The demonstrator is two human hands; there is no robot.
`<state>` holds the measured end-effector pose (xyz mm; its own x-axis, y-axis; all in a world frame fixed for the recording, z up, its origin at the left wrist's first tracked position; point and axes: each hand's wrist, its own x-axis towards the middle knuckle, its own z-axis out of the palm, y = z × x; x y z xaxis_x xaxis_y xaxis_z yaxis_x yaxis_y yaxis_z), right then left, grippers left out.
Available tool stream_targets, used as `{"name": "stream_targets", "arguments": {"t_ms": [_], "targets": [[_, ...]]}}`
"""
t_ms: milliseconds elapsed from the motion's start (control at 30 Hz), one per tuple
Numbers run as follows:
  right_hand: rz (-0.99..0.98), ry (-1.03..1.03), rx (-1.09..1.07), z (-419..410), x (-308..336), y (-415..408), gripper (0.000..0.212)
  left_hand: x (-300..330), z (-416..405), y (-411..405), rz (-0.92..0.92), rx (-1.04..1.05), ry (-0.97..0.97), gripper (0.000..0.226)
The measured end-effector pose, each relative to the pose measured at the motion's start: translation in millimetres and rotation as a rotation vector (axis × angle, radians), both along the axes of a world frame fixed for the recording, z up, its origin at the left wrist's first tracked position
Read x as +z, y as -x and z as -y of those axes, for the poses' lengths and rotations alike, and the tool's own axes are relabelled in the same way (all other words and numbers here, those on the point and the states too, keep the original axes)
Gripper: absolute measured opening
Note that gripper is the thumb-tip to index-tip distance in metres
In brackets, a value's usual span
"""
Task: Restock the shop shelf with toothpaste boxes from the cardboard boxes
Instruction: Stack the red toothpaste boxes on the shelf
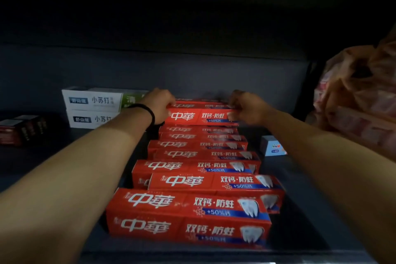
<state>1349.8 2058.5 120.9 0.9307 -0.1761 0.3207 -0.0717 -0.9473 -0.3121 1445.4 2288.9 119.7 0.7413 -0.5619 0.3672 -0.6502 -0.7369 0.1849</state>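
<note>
**Red toothpaste boxes gripped at both ends, deep on the shelf**

Red cardboard fills the middle of the head view: a row of toothpaste boxes point(192, 210) runs from the front edge of the dark shelf point(42, 167) toward its back wall, stacked two high at the front. At the far end, the left hand point(157, 103) curls over the left end of the rearmost red box point(199, 116) while the right hand point(246, 106) pinches its right end, so the box is held between them, resting on the boxes beneath. A black band point(147, 111) circles the left wrist. White toothpaste boxes point(92, 108) sit stacked behind the left forearm, with dark boxes point(19, 128) further left. A small blue-and-white box point(272, 146) stands just right of the red row, and an orange plastic bag point(355, 96) bulges at the right edge
</note>
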Motion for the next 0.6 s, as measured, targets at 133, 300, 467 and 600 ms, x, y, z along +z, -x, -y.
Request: {"name": "stream_targets", "arguments": {"t_ms": [133, 300, 467, 600], "targets": [[0.014, 0.144, -0.014, 2.8, -1.9, -10.4, 0.032, -2.0, 6.7, -14.5, 0.037, -0.003, -0.022, 0.022], [0.006, 0.272, -0.022, 2.4, 3.2, -15.3, 0.034, -4.2, 7.8, -27.2, 0.080, 0.001, -0.058, 0.016], [-0.005, 0.305, -0.014, 0.5, 1.1, -18.8, 0.030, -6.6, 9.6, -32.2, 0.112, 0.026, -0.082, 0.016], [0.001, 0.344, -0.049, 1.1, -0.1, -24.3, 0.031, -3.3, 10.4, -29.6, 0.107, 0.024, -0.114, 0.015]]}}
